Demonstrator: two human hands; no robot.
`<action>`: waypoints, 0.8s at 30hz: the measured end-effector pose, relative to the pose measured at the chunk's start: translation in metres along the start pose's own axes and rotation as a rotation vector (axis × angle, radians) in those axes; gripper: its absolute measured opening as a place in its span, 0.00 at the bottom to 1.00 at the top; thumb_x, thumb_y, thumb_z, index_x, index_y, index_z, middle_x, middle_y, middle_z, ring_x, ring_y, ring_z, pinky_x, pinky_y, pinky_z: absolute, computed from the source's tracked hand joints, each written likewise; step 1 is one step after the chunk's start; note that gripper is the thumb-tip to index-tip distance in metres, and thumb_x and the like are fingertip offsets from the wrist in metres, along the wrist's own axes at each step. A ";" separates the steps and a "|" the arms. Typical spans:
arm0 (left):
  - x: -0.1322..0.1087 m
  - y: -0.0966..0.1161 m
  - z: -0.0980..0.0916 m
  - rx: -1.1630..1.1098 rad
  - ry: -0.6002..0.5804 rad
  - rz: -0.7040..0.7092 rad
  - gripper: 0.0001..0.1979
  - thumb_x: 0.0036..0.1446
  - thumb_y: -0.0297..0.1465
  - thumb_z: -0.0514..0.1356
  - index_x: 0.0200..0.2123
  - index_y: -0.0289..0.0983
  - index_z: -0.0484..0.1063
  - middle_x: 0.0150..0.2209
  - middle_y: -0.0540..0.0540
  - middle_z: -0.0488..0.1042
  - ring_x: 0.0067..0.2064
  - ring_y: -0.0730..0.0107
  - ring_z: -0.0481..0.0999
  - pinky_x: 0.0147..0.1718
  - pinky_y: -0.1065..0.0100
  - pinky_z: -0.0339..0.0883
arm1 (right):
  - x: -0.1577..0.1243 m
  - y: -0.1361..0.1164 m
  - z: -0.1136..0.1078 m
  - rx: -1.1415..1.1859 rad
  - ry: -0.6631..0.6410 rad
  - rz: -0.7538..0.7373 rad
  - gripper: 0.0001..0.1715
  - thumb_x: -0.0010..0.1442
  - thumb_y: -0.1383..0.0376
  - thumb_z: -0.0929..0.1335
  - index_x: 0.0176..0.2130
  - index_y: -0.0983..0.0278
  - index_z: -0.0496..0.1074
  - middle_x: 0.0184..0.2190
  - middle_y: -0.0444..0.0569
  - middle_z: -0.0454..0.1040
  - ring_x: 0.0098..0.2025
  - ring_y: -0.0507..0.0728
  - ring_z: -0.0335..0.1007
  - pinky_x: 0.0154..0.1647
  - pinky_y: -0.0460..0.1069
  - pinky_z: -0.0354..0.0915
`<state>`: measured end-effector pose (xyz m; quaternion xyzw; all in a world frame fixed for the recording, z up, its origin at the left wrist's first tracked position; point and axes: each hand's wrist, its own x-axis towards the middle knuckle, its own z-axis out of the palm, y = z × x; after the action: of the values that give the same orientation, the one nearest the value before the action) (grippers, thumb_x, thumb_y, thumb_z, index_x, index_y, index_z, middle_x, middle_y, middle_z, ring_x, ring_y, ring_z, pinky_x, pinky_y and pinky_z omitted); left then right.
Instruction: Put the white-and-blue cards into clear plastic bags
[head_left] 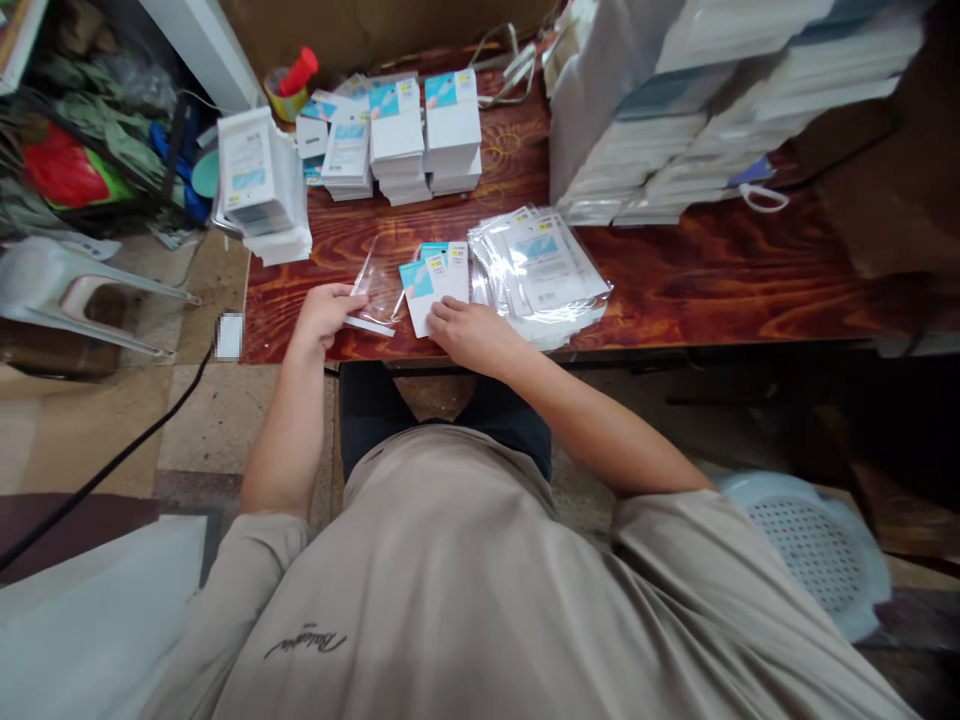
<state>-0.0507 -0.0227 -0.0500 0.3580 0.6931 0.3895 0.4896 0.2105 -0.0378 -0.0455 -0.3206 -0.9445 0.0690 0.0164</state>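
Observation:
My left hand (328, 312) is closed on the left edge of a clear plastic bag (380, 285), pinched between thumb and fingers. The bag lies on the table with a whitish strip along its near edge. Close to its right is a white and blue printed card (420, 308), with my right hand (472, 332) gripping its lower right part. My right fingertips are curled over it, and the thumb is hidden. More printed cards (458, 262) lie partly under that one. Just right of my right hand is a pile of cards in clear bags (544, 265).
Stacks of printed cards (397, 135) stand along the back of the reddish wooden table (675, 290). Another stack (251, 170) is at the left edge, near a tape roll with a red object (300, 75). Tall piles of packets (637, 150) rise at back right. Stools (67, 280) flank me.

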 end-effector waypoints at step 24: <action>-0.057 -0.012 0.059 -0.596 0.091 0.224 0.18 0.55 0.44 0.72 0.36 0.40 0.71 0.36 0.46 0.84 0.40 0.64 0.85 0.38 0.65 0.79 | -0.018 -0.043 0.030 1.598 0.860 0.826 0.32 0.53 0.37 0.75 0.37 0.61 0.70 0.20 0.39 0.74 0.17 0.51 0.73 0.16 0.44 0.70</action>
<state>0.0192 -0.0671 -0.0503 0.2552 0.5262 0.6424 0.4953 0.1964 -0.0861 -0.0688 -0.5167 -0.3490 0.5628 0.5427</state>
